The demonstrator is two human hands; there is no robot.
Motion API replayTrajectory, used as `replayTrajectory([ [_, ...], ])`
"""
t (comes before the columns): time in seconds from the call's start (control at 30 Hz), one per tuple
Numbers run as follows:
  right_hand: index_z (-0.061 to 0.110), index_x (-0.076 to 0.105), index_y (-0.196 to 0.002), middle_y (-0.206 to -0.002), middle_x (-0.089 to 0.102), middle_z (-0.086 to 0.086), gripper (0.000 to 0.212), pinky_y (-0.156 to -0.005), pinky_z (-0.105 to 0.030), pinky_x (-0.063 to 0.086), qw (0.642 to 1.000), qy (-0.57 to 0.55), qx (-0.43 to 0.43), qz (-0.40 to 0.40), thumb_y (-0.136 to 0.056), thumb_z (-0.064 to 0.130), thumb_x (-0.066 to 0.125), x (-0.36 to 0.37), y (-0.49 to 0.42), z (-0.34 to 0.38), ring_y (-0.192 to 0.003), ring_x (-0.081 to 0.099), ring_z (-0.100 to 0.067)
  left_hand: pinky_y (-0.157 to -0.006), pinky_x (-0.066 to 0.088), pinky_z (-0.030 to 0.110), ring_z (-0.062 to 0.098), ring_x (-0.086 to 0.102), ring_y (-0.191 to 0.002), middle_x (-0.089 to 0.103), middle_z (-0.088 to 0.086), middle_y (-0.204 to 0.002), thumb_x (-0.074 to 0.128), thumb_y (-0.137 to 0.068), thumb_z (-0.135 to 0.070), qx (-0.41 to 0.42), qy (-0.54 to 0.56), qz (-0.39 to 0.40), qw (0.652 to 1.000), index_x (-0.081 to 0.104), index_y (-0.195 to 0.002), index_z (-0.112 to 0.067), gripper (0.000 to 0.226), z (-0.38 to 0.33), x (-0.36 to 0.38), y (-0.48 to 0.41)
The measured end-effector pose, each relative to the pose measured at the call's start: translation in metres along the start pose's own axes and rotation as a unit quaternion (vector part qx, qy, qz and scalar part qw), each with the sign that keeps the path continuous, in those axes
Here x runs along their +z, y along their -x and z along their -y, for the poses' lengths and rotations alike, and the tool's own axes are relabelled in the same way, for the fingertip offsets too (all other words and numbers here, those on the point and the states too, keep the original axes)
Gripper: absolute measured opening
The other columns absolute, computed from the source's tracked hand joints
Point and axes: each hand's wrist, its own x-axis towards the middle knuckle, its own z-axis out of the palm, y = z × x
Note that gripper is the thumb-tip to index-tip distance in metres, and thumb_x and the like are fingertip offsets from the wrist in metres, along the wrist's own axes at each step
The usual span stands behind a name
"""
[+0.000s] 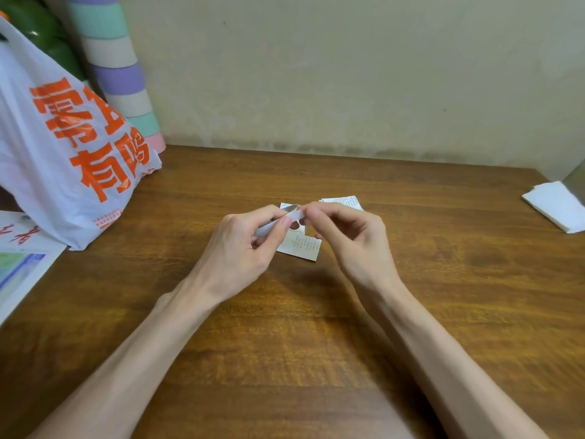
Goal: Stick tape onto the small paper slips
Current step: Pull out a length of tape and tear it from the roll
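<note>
My left hand holds a small white roll of tape between thumb and fingers, just above the wooden table. Close on its right, my right hand has its thumb and forefinger at the roll's edge, pinching at the tape end. Under the hands lies a small printed paper slip. A second slip lies just behind my right hand, and part of another shows behind the roll. My fingers hide most of the roll.
A white plastic bag with orange characters stands at the left, with a pastel striped cylinder behind it. Printed sheets lie at the left edge. Folded white paper lies at the far right. A wall closes the back.
</note>
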Motion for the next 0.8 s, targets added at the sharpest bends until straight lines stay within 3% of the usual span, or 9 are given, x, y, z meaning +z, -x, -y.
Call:
replayTrajectory([
  [0.1, 0.011, 0.077, -0.117, -0.107, 0.080, -0.001, 0.019, -0.084, -0.027, 0.054, 0.998, -0.043, 0.039, -0.017, -0.103, 0.014, 0.064, 0.000, 0.000, 0.004, -0.096, 0.077, -0.013, -0.047, 0.036, 0.032, 0.011, 0.049, -0.051, 0.063, -0.022, -0.069, 0.055, -0.108, -0.031, -0.005, 0.010, -0.007, 1.000, 0.076, -0.103, -0.026, 0.022, 0.001, -0.001, 0.000],
  [0.17, 0.016, 0.075, -0.123, -0.110, 0.079, 0.000, 0.025, -0.082, -0.025, 0.056, 0.997, -0.047, 0.047, -0.039, -0.100, 0.012, 0.068, -0.001, -0.001, 0.004, -0.095, 0.078, -0.016, -0.047, 0.043, 0.041, 0.016, 0.055, -0.055, 0.068, -0.017, -0.074, 0.053, -0.108, -0.036, -0.007, 0.011, -0.003, 1.000, 0.076, -0.103, -0.029, 0.024, 0.003, -0.001, 0.000],
  [0.27, 0.022, 0.079, -0.115, -0.102, 0.080, 0.007, 0.023, -0.084, -0.028, 0.058, 0.998, 0.053, 0.003, -0.026, -0.096, 0.009, 0.072, -0.002, -0.001, -0.001, -0.095, 0.076, -0.014, -0.051, 0.045, 0.049, 0.012, 0.054, -0.057, 0.064, -0.018, -0.071, 0.054, -0.108, -0.034, -0.009, 0.015, 0.008, 1.000, 0.077, -0.105, -0.025, 0.024, 0.002, 0.000, 0.001],
  [0.43, 0.024, 0.081, -0.105, -0.101, 0.077, 0.013, 0.017, -0.074, -0.035, 0.054, 0.979, 0.177, -0.098, -0.015, -0.089, 0.018, 0.083, 0.001, 0.001, -0.010, -0.099, 0.071, -0.016, -0.057, 0.050, 0.049, 0.023, 0.063, -0.064, 0.071, -0.001, -0.078, 0.054, -0.106, -0.042, -0.003, 0.000, 0.024, 1.000, 0.076, -0.112, -0.030, 0.026, 0.005, -0.003, -0.001],
  [0.53, 0.023, 0.081, -0.094, -0.096, 0.077, 0.011, 0.008, -0.071, -0.037, 0.052, 0.976, 0.184, -0.112, -0.012, -0.088, 0.021, 0.085, -0.002, 0.000, -0.009, -0.097, 0.070, -0.017, -0.058, 0.050, 0.042, 0.018, 0.062, -0.063, 0.072, -0.005, -0.077, 0.057, -0.105, -0.036, 0.003, -0.020, 0.031, 0.999, 0.077, -0.111, -0.031, 0.022, 0.006, -0.004, 0.000],
  [0.63, 0.020, 0.080, -0.089, -0.091, 0.077, 0.010, 0.007, -0.069, -0.039, 0.051, 0.986, 0.152, -0.072, 0.013, -0.087, 0.020, 0.087, -0.006, -0.002, -0.008, -0.092, 0.071, -0.017, -0.054, 0.040, 0.029, 0.015, 0.052, -0.058, 0.063, -0.010, -0.068, 0.060, -0.104, -0.028, 0.008, -0.039, 0.032, 0.999, 0.079, -0.104, -0.029, 0.019, 0.004, -0.004, -0.001],
  [0.7, 0.017, 0.079, -0.094, -0.096, 0.077, 0.007, 0.013, -0.067, -0.038, 0.051, 0.991, 0.127, -0.047, 0.024, -0.085, 0.020, 0.088, -0.007, -0.003, -0.007, -0.088, 0.072, -0.015, -0.055, 0.037, 0.026, 0.016, 0.051, -0.058, 0.061, -0.009, -0.066, 0.060, -0.104, -0.028, 0.007, -0.042, 0.034, 0.999, 0.078, -0.101, -0.031, 0.019, 0.004, -0.005, -0.001],
  [0.8, 0.020, 0.073, -0.115, -0.108, 0.071, 0.004, 0.038, -0.063, -0.027, 0.050, 0.993, 0.111, -0.038, -0.001, -0.082, 0.019, 0.091, -0.007, -0.004, -0.006, -0.083, 0.073, -0.012, -0.054, 0.038, 0.030, 0.019, 0.051, -0.058, 0.061, -0.004, -0.066, 0.058, -0.105, -0.032, 0.004, -0.038, 0.036, 0.999, 0.076, -0.096, -0.032, 0.020, 0.003, -0.007, -0.001],
])
